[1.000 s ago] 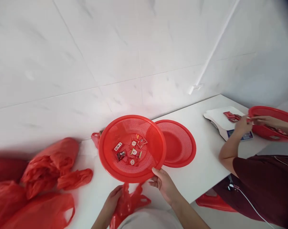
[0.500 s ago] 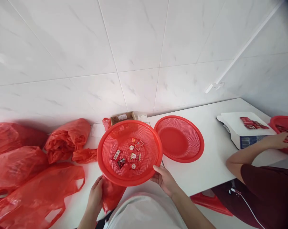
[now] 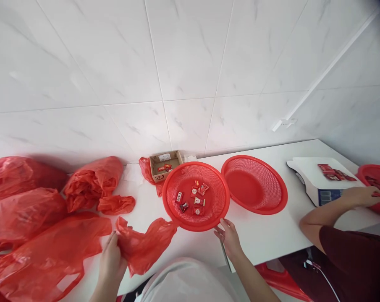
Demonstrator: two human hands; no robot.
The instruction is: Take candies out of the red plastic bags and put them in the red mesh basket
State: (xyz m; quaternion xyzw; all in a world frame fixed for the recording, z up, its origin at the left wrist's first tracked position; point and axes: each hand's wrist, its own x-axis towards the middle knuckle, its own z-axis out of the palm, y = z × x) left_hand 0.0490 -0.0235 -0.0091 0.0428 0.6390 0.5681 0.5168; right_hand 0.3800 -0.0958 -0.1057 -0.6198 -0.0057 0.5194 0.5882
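My left hand (image 3: 111,256) is closed on the gathered end of a limp red plastic bag (image 3: 145,247), which trails to the right over the table's near edge. My right hand (image 3: 230,238) pinches the near right rim of a round red plastic basket (image 3: 194,226), thumb on top and fingers beneath. Several small wrapped candies (image 3: 198,202) lie scattered on the basket's bottom. A second red basket (image 3: 255,184), with nothing in it, stands just right of the first, their rims close together.
Several filled red plastic bags (image 3: 22,214) crowd the left. A small cardboard box (image 3: 160,176) with a few packets stands behind the basket. To the right, a weighing scale (image 3: 312,176) carries red packets. Beside it a co-worker's hand (image 3: 362,196) reaches to another red basket (image 3: 362,167).
The candy basket has moved right and away from my body, down onto the table. The second basket has shifted right. My left hand has drawn the red bag out leftward from below the basket.
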